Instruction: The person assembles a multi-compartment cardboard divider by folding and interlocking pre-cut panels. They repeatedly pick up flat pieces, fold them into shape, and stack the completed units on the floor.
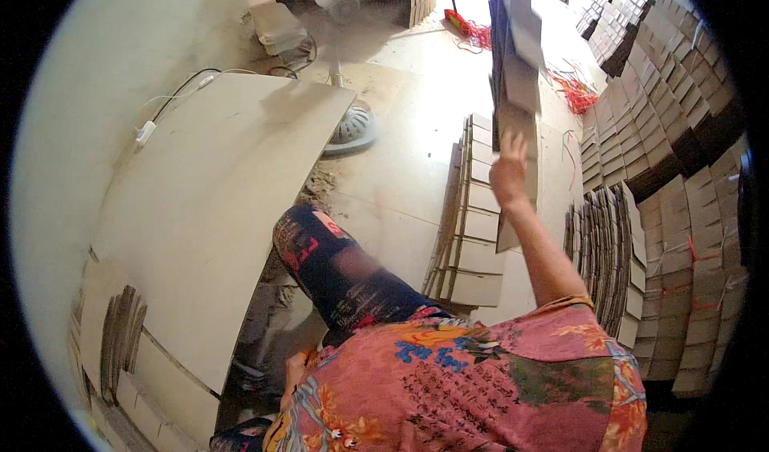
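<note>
My right arm stretches forward, and my right hand (510,171) lies against an upright row of grey cardboard pieces (519,91). Its fingers point away from me, stretched out and slightly blurred. The far end of that row is smeared by motion. Just left of this hand, on the floor, stands a long row of slotted cardboard partitions (478,236). My left hand (295,370) is low by my lap beside the board's edge, mostly covered by my patterned shirt. Its fingers are hidden.
A large pale board (200,203) fills the left side, with cardboard strips (120,336) at its near end. Beyond it stands a fan (352,123). Bundled cardboard stacks (673,91) line the right, with another partition row (601,252) nearby. Red straps (575,91) lie on the floor.
</note>
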The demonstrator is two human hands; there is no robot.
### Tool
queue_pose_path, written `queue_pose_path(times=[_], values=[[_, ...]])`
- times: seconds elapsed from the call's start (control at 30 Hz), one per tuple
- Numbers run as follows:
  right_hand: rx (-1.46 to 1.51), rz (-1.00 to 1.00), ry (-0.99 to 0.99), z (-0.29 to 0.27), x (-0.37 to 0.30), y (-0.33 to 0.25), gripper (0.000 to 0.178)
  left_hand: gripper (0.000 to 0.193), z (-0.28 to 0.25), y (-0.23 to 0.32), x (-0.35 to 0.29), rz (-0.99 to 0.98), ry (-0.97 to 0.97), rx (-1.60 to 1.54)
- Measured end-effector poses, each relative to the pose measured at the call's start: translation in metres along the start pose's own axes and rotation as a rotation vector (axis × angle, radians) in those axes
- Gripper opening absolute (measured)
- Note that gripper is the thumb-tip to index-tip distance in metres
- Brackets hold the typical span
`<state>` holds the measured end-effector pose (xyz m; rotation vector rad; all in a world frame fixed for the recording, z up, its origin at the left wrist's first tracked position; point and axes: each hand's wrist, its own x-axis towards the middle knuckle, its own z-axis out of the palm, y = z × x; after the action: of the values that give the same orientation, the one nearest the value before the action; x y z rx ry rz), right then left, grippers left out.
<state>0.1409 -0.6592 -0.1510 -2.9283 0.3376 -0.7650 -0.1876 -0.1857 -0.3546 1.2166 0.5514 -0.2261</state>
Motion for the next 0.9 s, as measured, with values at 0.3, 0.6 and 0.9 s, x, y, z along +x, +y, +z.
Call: queue_pose_path(times=[0.3,0.6,0.9], values=[[-0.229,0.488,-0.835,0.165,-0.12,0.048,0.033,0.021,-0.043,-0.014,-0.011,0.044,0.068,0.798],[0.033,0.275,-0.765,0.192,-0.142,0.034,0.06,0.017,0.0,0.171,-0.076,0.474,0.57,0.721],[1.281,-0.139,-0.655,0.012,-0.114,-0.228,0.039,0.046,-0.151,0.28,-0.091,0.531,1.17,1.194]])
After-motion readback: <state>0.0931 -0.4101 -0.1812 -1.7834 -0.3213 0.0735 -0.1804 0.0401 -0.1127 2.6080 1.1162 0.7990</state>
